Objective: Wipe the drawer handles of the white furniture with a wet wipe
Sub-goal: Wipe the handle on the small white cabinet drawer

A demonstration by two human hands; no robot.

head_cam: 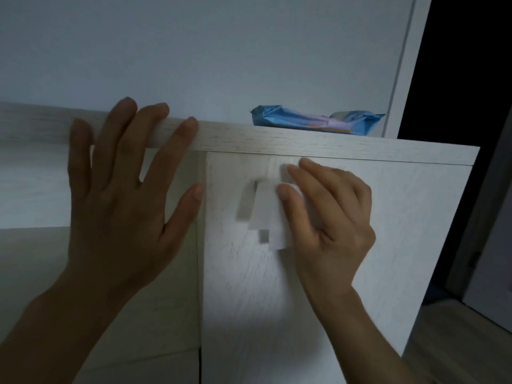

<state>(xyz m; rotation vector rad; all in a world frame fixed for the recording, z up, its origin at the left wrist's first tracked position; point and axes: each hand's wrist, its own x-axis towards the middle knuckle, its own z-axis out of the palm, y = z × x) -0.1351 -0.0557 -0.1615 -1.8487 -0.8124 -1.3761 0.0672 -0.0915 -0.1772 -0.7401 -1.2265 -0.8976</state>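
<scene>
At the centre of the frame, the right hand [327,217] pinches a folded white wet wipe [267,212] in its fingers [302,173] and holds it against the blurred grey drawer handle [245,202] on the white wood-grain furniture [388,217]. At the left, the left hand [110,195] lies released, fingers spread straight, tips touching the furniture's top edge. A crumpled blue plastic wipe pack [313,120] lies on top, upper right of centre.

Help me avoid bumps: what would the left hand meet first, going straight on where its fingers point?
Probably the wall behind the furniture top; the left hand points up over it, left of the blue pack. Depth unclear.
</scene>
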